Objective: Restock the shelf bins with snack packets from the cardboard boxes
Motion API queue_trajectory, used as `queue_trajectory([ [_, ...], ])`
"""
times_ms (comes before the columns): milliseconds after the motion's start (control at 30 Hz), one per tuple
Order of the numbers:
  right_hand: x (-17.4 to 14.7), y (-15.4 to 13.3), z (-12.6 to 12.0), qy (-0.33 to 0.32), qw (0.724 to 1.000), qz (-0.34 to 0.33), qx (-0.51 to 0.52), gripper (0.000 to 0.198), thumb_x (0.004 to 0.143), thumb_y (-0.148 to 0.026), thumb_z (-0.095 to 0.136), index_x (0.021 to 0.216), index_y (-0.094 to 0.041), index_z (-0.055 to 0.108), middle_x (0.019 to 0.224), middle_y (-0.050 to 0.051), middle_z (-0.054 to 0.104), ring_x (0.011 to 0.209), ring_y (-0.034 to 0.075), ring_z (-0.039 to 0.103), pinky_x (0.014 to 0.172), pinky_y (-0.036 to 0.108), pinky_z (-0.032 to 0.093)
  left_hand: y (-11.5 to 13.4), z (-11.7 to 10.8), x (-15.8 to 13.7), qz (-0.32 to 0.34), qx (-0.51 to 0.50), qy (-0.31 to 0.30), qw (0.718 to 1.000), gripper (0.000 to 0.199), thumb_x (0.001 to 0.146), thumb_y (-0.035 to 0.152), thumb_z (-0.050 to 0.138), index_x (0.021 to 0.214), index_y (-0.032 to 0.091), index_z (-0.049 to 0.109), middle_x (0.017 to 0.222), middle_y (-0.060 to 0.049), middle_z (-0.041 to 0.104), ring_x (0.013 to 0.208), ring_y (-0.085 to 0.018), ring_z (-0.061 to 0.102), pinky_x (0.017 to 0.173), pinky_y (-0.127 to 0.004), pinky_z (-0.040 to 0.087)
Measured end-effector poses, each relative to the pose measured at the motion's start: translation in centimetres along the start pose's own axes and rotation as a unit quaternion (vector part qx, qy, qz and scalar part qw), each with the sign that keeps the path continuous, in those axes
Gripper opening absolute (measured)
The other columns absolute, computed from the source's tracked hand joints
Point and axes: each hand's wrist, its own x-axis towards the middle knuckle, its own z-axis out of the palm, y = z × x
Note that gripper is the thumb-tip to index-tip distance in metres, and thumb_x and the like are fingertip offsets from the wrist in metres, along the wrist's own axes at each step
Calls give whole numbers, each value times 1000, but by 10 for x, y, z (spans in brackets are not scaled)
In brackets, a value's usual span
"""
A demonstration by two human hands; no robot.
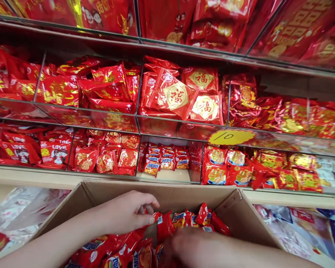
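A cardboard box (162, 190) stands in front of me with many small red snack packets (142, 255) inside. My left hand (134, 210) hovers over the packets at the left of the box, fingers loosely curled and a gap between thumb and forefinger. By its thumb tip lies the corner of a red packet (164, 225). Deep among the packets is my right hand (187, 243), smeared by motion, its fingers hidden. More packets (203, 214) lie against the far side. Behind the box, a shelf compartment (178, 174) holds short stacks of similar red packets (167, 158).
Clear dividers split the shelves into compartments of red and gold packets (173, 95). A yellow price tag (231, 137) marked 10 hangs on the shelf edge. Plastic-wrapped goods (25, 212) lie left of the box, and more bags (307, 230) lie right.
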Motion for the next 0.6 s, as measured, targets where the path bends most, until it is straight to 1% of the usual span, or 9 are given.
queue_trajectory([
  [33,0,-2,-16,6,1000,5,10,14,52,-20,66,65,-21,60,54,-4,55,48,10,48,41,19,31,2,0,-1,-13,-42,-13,999,35,70,33,54,102,20,55,87,-5,62,74,-16,56,64,-25,42],
  [100,2,-4,-43,107,990,34,90,21,55,-27,68,71,-20,57,64,-3,57,57,11,48,49,20,34,5,0,-1,-12,-132,-36,991,45,68,35,58,110,20,49,92,-5,61,80,-16,56,66,-25,42],
  [167,4,-2,-59,169,961,51,214,23,60,-32,66,72,-18,52,67,-3,56,59,10,46,53,20,35,6,0,1,7,-205,-42,978,42,69,35,58,107,20,49,88,-3,62,77,-15,56,63,-24,42],
  [200,5,-1,-62,180,942,51,280,23,62,-33,64,71,-17,51,66,-3,55,58,9,45,53,20,34,6,0,2,12,-234,-34,972,37,70,34,57,103,20,51,84,-2,62,74,-15,56,61,-23,41],
  [300,7,0,-62,193,881,37,430,26,64,-38,62,68,-16,48,64,-3,53,55,8,43,53,21,34,9,-1,7,-3,-295,7,956,26,70,33,58,91,18,54,71,1,61,60,-11,53,54,-20,38],
  [400,8,-3,-57,226,828,37,512,31,63,-40,64,62,-16,45,62,-3,52,55,8,44,55,21,34,12,-6,9,-10,-336,49,941,26,68,33,60,86,16,52,70,2,61,58,-9,52,54,-20,38],
  [500,8,-6,-54,232,776,54,584,34,61,-42,65,62,-16,42,57,-5,49,51,7,43,52,21,34,13,-11,7,-19,-344,96,934,26,69,35,60,81,15,48,64,2,60,54,-8,52,52,-21,37],
  [567,7,-8,-53,233,763,59,600,34,61,-43,65,62,-17,42,56,-6,49,49,7,43,51,21,34,12,-12,5,-23,-329,102,938,27,70,37,59,79,16,46,56,5,56,48,-7,48,48,-19,35],
  [600,7,-9,-53,241,770,55,588,33,62,-43,65,62,-17,43,56,-5,49,50,7,43,52,21,34,12,-11,4,-19,-320,90,943,27,71,38,58,81,16,45,55,6,55,46,-6,47,47,-19,35],
])
